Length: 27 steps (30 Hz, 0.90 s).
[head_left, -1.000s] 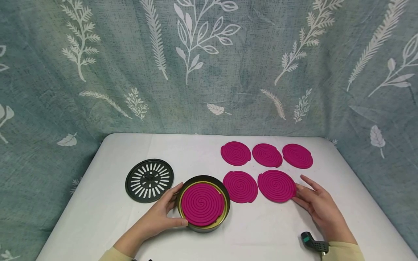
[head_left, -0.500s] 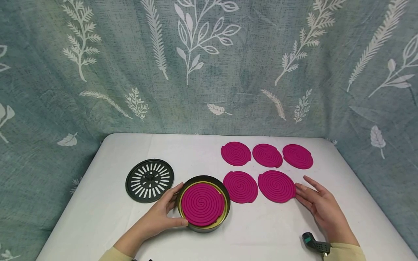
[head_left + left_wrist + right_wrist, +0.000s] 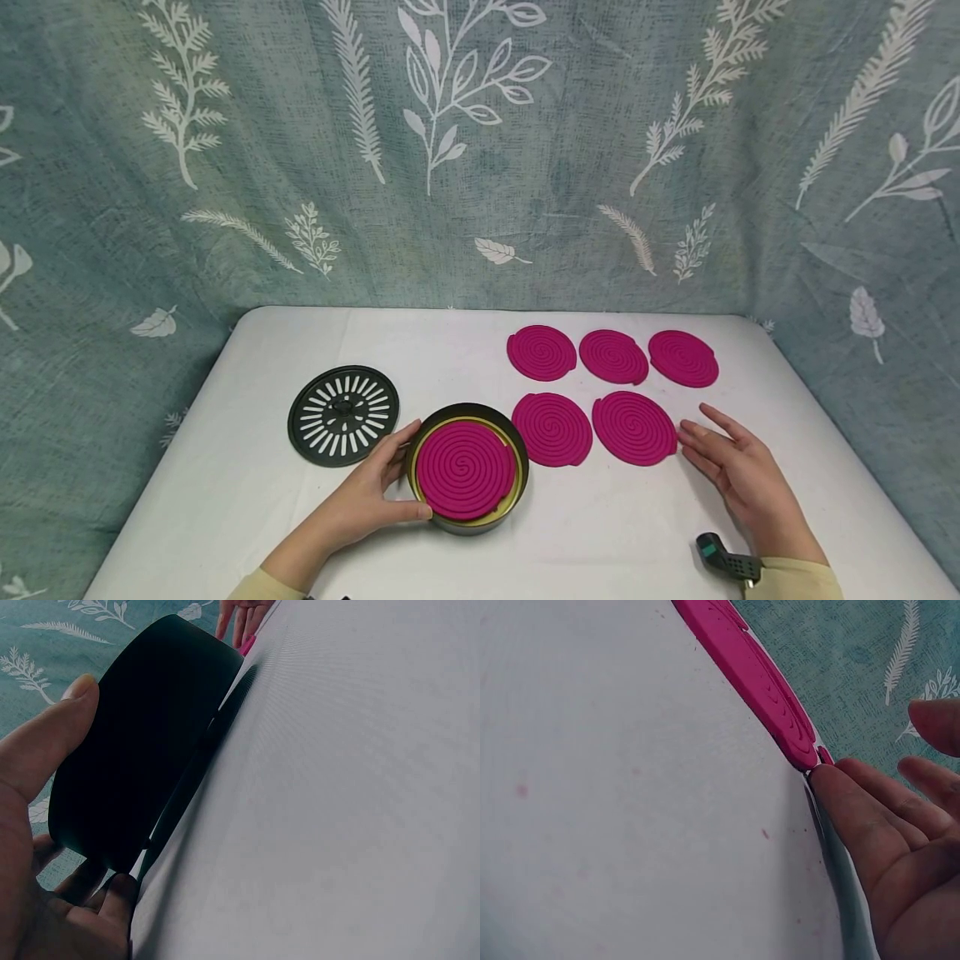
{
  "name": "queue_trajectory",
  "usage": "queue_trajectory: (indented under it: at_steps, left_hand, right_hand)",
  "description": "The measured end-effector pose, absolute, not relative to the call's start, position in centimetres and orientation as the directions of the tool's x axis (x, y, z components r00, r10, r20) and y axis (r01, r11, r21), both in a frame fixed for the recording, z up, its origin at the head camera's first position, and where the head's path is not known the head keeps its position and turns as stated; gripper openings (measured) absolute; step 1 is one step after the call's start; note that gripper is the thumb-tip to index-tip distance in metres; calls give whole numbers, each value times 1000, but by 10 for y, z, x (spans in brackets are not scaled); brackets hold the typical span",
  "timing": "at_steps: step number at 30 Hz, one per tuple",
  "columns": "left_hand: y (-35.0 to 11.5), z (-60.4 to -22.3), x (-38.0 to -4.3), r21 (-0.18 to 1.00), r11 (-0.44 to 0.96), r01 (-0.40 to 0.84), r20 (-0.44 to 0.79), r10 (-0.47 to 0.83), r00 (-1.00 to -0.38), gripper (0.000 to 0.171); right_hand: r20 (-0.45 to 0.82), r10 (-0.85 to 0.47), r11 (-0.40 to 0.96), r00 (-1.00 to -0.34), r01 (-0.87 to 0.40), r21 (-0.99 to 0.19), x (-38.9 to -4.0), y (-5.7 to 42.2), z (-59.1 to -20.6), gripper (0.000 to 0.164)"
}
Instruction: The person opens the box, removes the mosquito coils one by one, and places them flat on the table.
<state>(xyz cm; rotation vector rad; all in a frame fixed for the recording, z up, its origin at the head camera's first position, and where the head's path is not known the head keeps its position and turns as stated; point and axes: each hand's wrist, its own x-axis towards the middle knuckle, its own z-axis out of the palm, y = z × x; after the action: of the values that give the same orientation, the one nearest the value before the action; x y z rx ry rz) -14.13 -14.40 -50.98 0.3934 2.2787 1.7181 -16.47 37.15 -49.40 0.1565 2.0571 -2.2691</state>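
My left hand (image 3: 367, 497) grips a round black mosquito coil holder (image 3: 467, 527), thumb at the near rim and fingers round its left side. Inside, a pink mosquito coil (image 3: 465, 469) lies flat within the holder's gold-coloured interior. The left wrist view shows the holder's dark side wall (image 3: 150, 735) between thumb and fingers. On the right, my right hand (image 3: 738, 475) holds nothing; its extended fingertips are just beside the edge of the front right mosquito coil (image 3: 634, 428). In the right wrist view that coil (image 3: 757, 682) appears nearly edge-on beyond the fingertips.
Left of the holder lies its black slotted lid (image 3: 342, 407). Another pink coil (image 3: 552, 430) sits close to the holder's right side. Three more coils form a back row, including the middle one (image 3: 614, 357). A patterned curtain (image 3: 480, 150) hangs behind the white table (image 3: 585, 542).
My right hand has drawn slightly to the right, its fingertips leaving the front right coil's edge. The left hand and the holder have stayed in place.
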Motion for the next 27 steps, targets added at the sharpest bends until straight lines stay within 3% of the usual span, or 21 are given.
queue_trajectory:
  at_steps: [27]
  left_hand:
    - [-145,-512,-141,965,251,71,-29,374,-927,115]
  right_hand:
    - [-123,36,-58,-992,121,-991,-165,370,-490,77]
